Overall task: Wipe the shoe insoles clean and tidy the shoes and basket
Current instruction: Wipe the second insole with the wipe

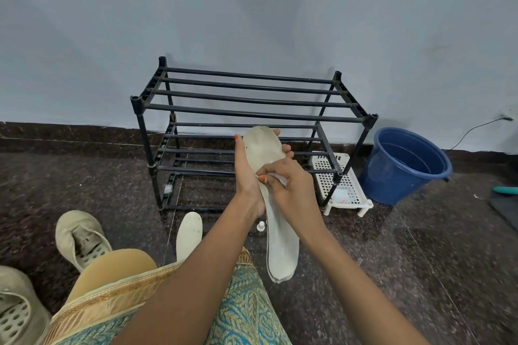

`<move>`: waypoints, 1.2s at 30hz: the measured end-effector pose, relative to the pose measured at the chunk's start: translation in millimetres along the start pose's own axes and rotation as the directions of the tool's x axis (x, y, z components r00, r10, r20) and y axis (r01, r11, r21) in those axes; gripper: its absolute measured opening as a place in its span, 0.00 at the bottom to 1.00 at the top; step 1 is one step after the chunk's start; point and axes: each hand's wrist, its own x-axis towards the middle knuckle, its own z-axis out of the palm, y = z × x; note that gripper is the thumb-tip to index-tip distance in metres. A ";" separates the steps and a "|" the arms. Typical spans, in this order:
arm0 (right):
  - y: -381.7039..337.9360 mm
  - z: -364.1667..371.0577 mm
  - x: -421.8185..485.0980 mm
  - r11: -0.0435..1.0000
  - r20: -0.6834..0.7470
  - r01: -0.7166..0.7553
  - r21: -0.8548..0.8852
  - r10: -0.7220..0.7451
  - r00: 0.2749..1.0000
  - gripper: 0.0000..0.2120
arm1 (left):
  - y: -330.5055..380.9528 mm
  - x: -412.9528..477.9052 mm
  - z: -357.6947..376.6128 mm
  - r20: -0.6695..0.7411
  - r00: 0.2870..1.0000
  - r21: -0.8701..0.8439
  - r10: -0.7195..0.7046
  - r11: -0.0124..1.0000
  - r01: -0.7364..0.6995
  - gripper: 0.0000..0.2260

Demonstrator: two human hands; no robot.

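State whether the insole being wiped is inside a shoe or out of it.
Out: the left hand holds the insole in the air, away from the shoes.

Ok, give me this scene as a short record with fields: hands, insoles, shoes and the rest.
left hand: holds the insole from behind
right hand: pinches a white cloth against that insole
other insole: lying on the floor, untouched
shoes: two, on the floor at left
basket: white, on the floor at the rack's right end
bucket: blue, right of the basket
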 end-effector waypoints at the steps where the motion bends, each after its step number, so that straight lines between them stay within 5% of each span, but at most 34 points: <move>1: 0.1 -0.5 -1.9 1.000 0.006 -0.008 0.014 0.008 1.000 0.06 | 0.2 -0.2 0.7 -0.002 1.000 -0.017 0.008 1.000 -0.008 0.31; 7: 0.9 -2.8 -11.9 0.999 0.041 -0.022 0.035 0.020 0.999 0.06 | 4.8 -2.4 4.8 -0.021 1.000 -0.122 -0.002 0.993 -0.001 0.30; 17: 6.6 -1.7 6.1 0.997 -0.012 0.020 -0.072 -0.021 1.000 0.05 | 1.7 -1.3 -0.8 0.012 1.000 0.042 -0.018 0.999 0.017 0.32; 29: 6.5 -4.9 -6.5 0.999 0.007 0.012 -0.043 -0.012 1.000 0.05 | 2.5 -0.9 3.7 -0.030 0.999 -0.030 0.018 0.999 -0.019 0.31; 36: 18.0 -6.4 14.4 0.972 -0.096 0.057 -0.226 -0.080 0.992 0.06 | 2.3 -1.8 0.9 0.004 0.999 0.043 -0.032 0.999 0.032 0.32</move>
